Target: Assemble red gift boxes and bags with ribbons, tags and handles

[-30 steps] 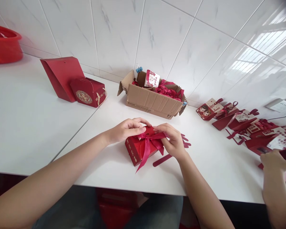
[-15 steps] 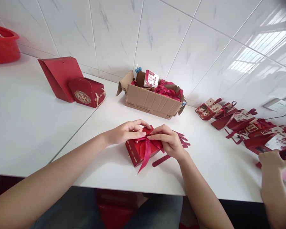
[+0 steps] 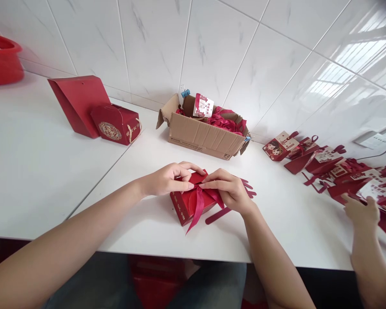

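Note:
A small red gift box (image 3: pixel 184 205) with gold lettering on its side lies on the white table in front of me. Pink-red ribbon (image 3: pixel 198 206) crosses its top, and one tail hangs down over the near edge. My left hand (image 3: pixel 170 179) pinches the ribbon near the middle of the box, its other fingers resting along the far edge. From the other side my right hand (image 3: pixel 228 189) also pinches the ribbon, the fingertips close to those of the left. What sits right between the fingertips is partly hidden. Dark red strips (image 3: pixel 218 215) lie beside and behind my right hand.
A cardboard box (image 3: pixel 199 139) holding ribbon and a card stands behind. Two red boxes, one with rope handles (image 3: pixel 116 124), stand at left, near a red basin (image 3: pixel 4 60). At right, another person's hand (image 3: pixel 362 210) is beside several decorated red boxes (image 3: pixel 336 171).
My left thumb and finger have shifted slightly on the ribbon, and a small ribbon loop there no longer shows. The other person's hand has let go of a box at right.

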{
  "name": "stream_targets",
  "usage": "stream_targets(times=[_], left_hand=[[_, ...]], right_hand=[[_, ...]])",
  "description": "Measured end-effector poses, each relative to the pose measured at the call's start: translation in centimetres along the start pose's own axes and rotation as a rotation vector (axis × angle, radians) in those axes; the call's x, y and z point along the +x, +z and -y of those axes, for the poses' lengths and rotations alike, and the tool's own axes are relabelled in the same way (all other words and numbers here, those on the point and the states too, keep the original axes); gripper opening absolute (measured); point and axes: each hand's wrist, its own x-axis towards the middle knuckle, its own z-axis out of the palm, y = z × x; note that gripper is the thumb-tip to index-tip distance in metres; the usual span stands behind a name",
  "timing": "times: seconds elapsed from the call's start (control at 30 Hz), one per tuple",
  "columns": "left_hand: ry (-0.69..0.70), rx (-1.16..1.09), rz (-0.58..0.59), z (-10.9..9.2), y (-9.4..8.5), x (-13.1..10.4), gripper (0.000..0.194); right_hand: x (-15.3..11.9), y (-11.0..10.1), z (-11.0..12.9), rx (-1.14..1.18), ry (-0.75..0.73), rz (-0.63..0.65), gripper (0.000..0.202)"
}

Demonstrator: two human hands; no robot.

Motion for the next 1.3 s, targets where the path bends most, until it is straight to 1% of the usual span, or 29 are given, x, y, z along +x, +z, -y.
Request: stream_targets(times=[0.27, 0.37, 0.43, 0.5, 0.57, 0.7, 0.8, 0.97, 1.03, 1.17, 1.3], left_hand=[[0.039, 0.078, -0.003, -0.2, 0.0, 0.1, 0.034], [0.054, 0.103, -0.04, -0.2, -0.1, -0.1, 0.034], [0.069, 0.105, -0.081, -0.1, -0.2, -0.2, 0.035], [0.083, 0.097, -0.111, 0.0, -0.2, -0.2, 0.036], [0.07, 0.059, -0.124, 0.0, -0.3, -0.2, 0.037], [0.028, -0.082, -0.153, 0.0, -0.1, -0.1, 0.052], [0.02, -0.122, -0.145, -0.1, 0.2, -0.1, 0.057], [-0.004, -0.149, -0.085, -0.1, 0.6, 0.0, 0.05], [0.011, -0.154, -0.059, -0.1, 0.5, 0.0, 0.047], [0.026, -0.157, -0.014, -0.3, 0.2, -0.1, 0.04], [0.013, -0.162, -0.034, -0.5, 0.1, -0.2, 0.038]], right_hand=[[0.0, 0.1, 0.1, -0.006, -0.033, -0.034, 0.045], [0.0, 0.6, 0.3, -0.03, -0.001, -0.152, 0.042], [0.0, 0.9, 0.4, -0.038, 0.064, -0.254, 0.037], [0.0, 1.1, 0.6, -0.01, 0.146, -0.303, 0.034], [0.0, 1.2, 0.7, 0.035, 0.191, -0.309, 0.036], [-0.1, 1.3, 0.9, 0.074, 0.16, -0.324, 0.035], [-0.1, 1.3, 0.8, 0.144, 0.204, -0.307, 0.032], [0.0, 1.4, 0.7, 0.275, 0.323, -0.173, 0.029], [0.1, 1.5, 0.8, 0.296, 0.351, -0.157, 0.028], [-0.2, 1.6, 0.8, 0.29, 0.404, -0.223, 0.022], [-0.4, 1.7, 0.7, 0.198, 0.424, -0.312, 0.019]])
